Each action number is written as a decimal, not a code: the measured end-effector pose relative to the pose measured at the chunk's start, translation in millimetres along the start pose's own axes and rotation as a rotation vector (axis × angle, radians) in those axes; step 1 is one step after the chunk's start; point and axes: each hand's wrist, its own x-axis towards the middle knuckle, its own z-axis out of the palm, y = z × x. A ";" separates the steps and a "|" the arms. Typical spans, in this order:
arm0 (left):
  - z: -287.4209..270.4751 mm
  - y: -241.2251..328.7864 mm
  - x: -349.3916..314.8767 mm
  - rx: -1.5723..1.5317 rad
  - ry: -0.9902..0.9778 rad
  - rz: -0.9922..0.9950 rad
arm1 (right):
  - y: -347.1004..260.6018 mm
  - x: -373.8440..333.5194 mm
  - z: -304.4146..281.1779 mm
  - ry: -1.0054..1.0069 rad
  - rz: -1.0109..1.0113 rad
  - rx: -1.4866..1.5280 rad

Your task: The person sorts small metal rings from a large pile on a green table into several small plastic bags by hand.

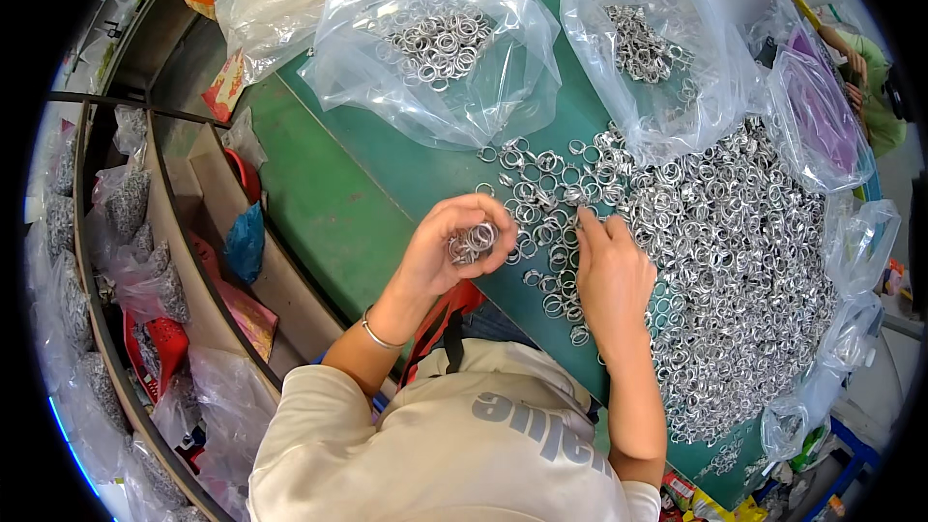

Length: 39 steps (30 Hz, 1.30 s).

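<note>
Several silver rings [472,244] lie cupped in my left hand [449,242], its fingers curled round them above the table's near edge. My right hand [614,275] reaches down into loose rings [549,198] spread on the green table; its thumb and index fingertips meet the rings, and whatever they pinch is too small to make out. Right of that hand spreads a large heap of silver rings [735,280]. Beyond my hands, an open clear plastic bag [522,87] holds a pile of rings [440,43]. A second clear bag [604,48] farther right has more rings [646,46] inside.
Shelves [184,300] along the left hold bags of small metal pieces [126,203] and a blue bag [245,244]. Clear bags with purple content [822,111] edge the right side. A person in green [878,97] is at the far right.
</note>
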 end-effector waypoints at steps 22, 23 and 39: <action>19.3 -9.1 29.0 1.484 0.223 0.635 | 19.1 -35.3 -25.7 -0.134 -0.013 0.229; 17.7 -10.4 28.2 1.525 0.232 0.639 | 18.6 -29.6 -24.9 -0.053 0.034 0.217; 32.4 -1.4 8.3 1.482 0.154 0.354 | 42.8 -35.3 -9.9 0.115 0.508 0.895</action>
